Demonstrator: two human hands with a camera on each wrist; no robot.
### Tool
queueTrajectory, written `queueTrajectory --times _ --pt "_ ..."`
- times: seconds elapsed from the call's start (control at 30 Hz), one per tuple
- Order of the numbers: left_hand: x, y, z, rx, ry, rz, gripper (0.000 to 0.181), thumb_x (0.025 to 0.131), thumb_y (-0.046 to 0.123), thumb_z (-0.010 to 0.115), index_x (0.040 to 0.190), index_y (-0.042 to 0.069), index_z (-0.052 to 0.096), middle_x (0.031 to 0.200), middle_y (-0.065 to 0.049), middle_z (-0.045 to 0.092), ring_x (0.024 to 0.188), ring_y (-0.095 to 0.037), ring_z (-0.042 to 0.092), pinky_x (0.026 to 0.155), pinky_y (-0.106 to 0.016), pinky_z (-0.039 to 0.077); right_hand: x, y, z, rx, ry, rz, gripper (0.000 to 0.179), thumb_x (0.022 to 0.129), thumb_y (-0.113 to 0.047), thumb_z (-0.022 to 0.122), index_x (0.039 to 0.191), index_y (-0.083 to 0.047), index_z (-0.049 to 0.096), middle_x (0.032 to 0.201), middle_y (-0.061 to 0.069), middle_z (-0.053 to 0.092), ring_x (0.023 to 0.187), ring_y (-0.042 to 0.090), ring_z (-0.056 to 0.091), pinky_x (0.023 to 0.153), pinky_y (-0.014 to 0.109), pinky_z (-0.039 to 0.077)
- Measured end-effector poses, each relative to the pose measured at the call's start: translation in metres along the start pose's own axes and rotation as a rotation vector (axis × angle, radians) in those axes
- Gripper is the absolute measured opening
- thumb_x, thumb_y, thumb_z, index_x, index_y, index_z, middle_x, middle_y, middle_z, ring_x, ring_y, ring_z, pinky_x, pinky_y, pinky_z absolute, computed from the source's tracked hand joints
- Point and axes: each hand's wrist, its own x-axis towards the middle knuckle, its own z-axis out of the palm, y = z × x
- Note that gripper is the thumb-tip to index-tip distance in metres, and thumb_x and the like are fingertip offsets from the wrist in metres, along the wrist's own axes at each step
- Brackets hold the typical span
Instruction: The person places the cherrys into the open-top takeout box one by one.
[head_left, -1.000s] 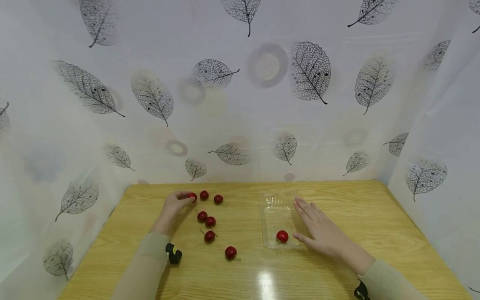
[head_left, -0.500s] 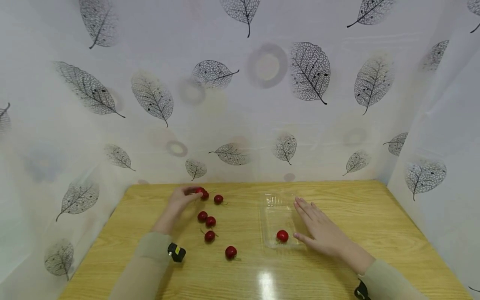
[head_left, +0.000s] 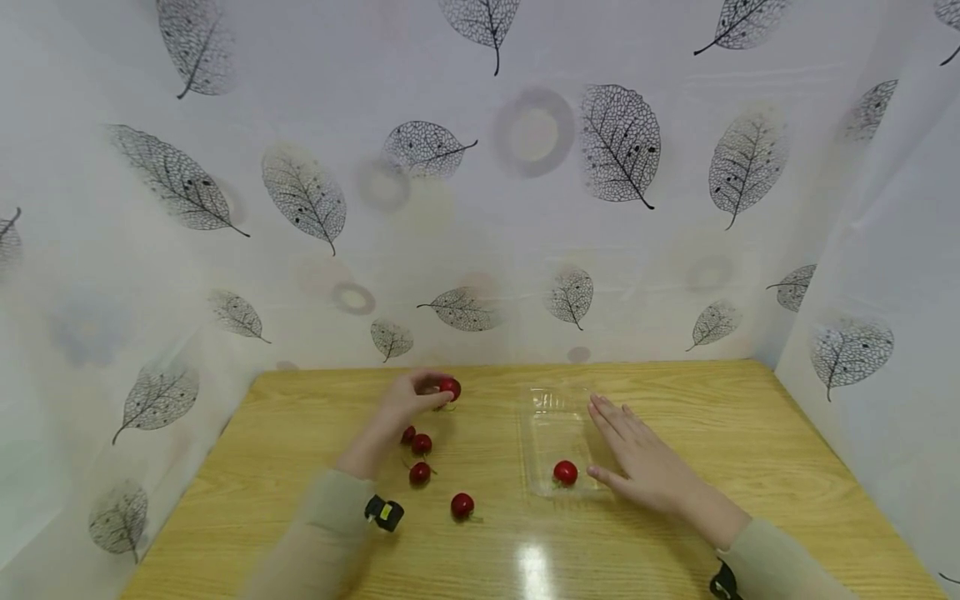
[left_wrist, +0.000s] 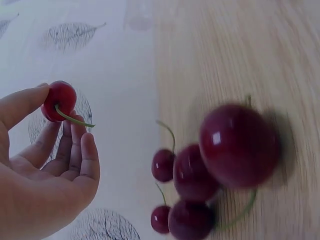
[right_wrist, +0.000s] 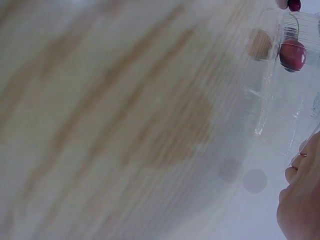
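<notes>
My left hand point(head_left: 402, 405) pinches a red cherry point(head_left: 451, 388) between thumb and fingertips, over the far left part of the table. In the left wrist view the held cherry point(left_wrist: 61, 99) shows its green stem pointing outward. My right hand point(head_left: 643, 463) lies with straight fingers along the right side of a clear plastic container point(head_left: 553, 435). One cherry point(head_left: 566, 473) sits in the near end of that container. Between my left forearm and the container, several dark red cherries point(head_left: 421, 475) lie on the table, one partly hidden behind the left wrist.
A single cherry point(head_left: 462, 506) lies nearest to me on the wooden table point(head_left: 480, 558). White sheeting point(head_left: 480, 225) with leaf prints stands behind the table and on both sides.
My left hand has moved right along the far part of the table with a cherry at its fingertips. The cherries at the back no longer show separately. My right hand stays still.
</notes>
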Motion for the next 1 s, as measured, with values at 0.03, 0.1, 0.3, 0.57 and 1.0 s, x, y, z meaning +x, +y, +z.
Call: queueTrajectory --times 0.03,0.1,0.3,0.57,1.0 --pt "0.000 0.002 0.004 -0.008 -0.008 -0.004 0.034 0.084 0.022 0.071 0.116 0.014 0.063 0.110 -0.003 0.066 0.102 -0.018 0.060 0.093 -0.037 0.047 0.000 0.000 0.000 -0.001 -0.001 -0.003 0.085 0.091 -0.055 0.048 0.150 -0.004 0.015 0.159 0.006 0.005 0.145 0.024 0.010 0.116 0.046 0.017" --pt "-0.001 0.006 0.014 -0.026 -0.025 -0.003 0.033 0.084 0.020 0.071 0.115 0.014 0.064 0.108 -0.003 0.066 0.100 -0.017 0.060 0.089 -0.035 0.049 0.000 0.000 0.000 -0.002 0.002 -0.005 0.085 0.091 -0.055 0.049 0.150 -0.004 0.015 0.159 0.007 0.006 0.145 0.025 0.010 0.115 0.046 0.018" --pt "0.000 0.013 0.043 -0.032 -0.051 0.020 0.031 0.082 0.016 0.073 0.113 0.013 0.066 0.107 -0.005 0.065 0.094 -0.016 0.060 0.080 -0.030 0.052 0.000 0.000 0.000 -0.005 0.003 -0.002 0.087 0.090 -0.054 0.052 0.151 -0.006 0.012 0.159 0.007 0.005 0.145 0.024 0.009 0.116 0.045 0.017" --pt "-0.001 0.014 0.076 0.021 -0.144 0.076 0.033 0.081 0.021 0.074 0.112 0.015 0.066 0.107 -0.005 0.065 0.094 -0.017 0.061 0.079 -0.029 0.053 0.001 0.000 0.000 0.001 -0.003 -0.005 0.086 0.090 -0.053 0.052 0.150 -0.004 0.014 0.159 0.007 0.005 0.146 0.024 0.008 0.116 0.046 0.017" --pt "-0.001 0.018 0.117 -0.030 -0.180 0.067 0.028 0.077 0.016 0.078 0.104 0.016 0.070 0.096 -0.002 0.068 0.084 -0.013 0.062 0.072 -0.026 0.053 0.002 -0.001 0.001 0.014 -0.002 -0.001 0.086 0.090 -0.054 0.052 0.150 -0.004 0.015 0.159 0.007 0.006 0.145 0.024 0.009 0.119 0.036 0.004"
